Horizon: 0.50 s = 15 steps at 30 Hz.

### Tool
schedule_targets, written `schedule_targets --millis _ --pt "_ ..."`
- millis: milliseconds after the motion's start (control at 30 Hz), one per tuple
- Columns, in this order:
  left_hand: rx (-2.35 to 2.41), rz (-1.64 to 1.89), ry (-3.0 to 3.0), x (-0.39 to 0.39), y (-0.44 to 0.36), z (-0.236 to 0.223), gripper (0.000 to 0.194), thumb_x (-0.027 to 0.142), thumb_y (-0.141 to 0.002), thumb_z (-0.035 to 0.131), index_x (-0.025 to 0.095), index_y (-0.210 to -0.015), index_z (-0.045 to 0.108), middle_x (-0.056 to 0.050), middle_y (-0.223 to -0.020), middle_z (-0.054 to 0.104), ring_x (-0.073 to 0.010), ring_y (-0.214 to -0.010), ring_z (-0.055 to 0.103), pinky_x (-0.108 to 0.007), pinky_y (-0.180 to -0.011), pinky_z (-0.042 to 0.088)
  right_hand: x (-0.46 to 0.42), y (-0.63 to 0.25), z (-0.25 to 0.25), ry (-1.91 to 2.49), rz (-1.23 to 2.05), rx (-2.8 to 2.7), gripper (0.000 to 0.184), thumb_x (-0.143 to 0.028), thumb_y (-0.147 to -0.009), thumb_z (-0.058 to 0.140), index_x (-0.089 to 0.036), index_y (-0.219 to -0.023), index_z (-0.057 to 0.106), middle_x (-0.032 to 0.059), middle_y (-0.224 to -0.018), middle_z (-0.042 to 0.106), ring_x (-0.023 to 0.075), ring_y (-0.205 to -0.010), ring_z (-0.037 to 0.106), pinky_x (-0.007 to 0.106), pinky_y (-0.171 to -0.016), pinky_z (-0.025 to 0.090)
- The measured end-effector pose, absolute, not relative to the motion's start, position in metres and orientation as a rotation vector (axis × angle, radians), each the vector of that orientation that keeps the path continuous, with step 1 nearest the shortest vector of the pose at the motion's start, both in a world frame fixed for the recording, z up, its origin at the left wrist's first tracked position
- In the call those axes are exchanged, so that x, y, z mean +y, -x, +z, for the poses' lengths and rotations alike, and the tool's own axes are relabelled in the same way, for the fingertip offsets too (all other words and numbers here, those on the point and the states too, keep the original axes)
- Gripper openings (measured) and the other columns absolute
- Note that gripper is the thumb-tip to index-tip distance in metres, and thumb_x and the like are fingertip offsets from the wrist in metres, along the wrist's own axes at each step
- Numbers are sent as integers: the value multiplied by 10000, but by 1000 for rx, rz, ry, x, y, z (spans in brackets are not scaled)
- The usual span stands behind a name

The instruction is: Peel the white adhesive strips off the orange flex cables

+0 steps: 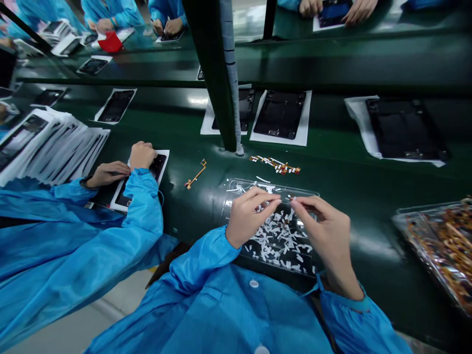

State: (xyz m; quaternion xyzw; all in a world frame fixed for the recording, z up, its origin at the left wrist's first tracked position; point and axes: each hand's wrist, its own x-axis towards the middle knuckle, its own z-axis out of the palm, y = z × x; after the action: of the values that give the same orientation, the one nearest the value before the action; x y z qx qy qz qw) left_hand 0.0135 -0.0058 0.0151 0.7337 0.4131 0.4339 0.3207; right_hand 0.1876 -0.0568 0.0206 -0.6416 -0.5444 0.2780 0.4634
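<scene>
White scraps [275, 238] could hide the part [290, 198] pinched in the right hand [328, 226] if fumbled; left hand [249, 211], fingertips together.

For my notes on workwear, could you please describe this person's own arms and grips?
The left grip and right grip are bare hands without gloves. The left sleeve and right sleeve are loose, slightly shiny bright blue fabric, gathered at the wrists.
</scene>
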Motion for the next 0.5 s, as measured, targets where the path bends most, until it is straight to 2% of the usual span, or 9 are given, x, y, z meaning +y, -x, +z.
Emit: schedule_targets --millis 200,500 --pt "1068 1046 -2032 -8 -16 13 169 288 -975 638 191 -1043 759 -59 -962 748 -143 -852 705 -249 -680 575 -59 -185 28 1558 720 -1466 157 -386 -962 627 -253 -951 710 52 -930 721 223 -833 667 370 -731 512" --pt "1135 1065 -2284 -8 -16 18 186 225 -963 585 204 -1025 759 -27 -884 748 -123 -792 699 -244 -706 548 -59 -183 31 1533 686 -1569 148 -346 -975 597 -265 -970 721 45 -909 715 211 -769 638 364 -710 504"
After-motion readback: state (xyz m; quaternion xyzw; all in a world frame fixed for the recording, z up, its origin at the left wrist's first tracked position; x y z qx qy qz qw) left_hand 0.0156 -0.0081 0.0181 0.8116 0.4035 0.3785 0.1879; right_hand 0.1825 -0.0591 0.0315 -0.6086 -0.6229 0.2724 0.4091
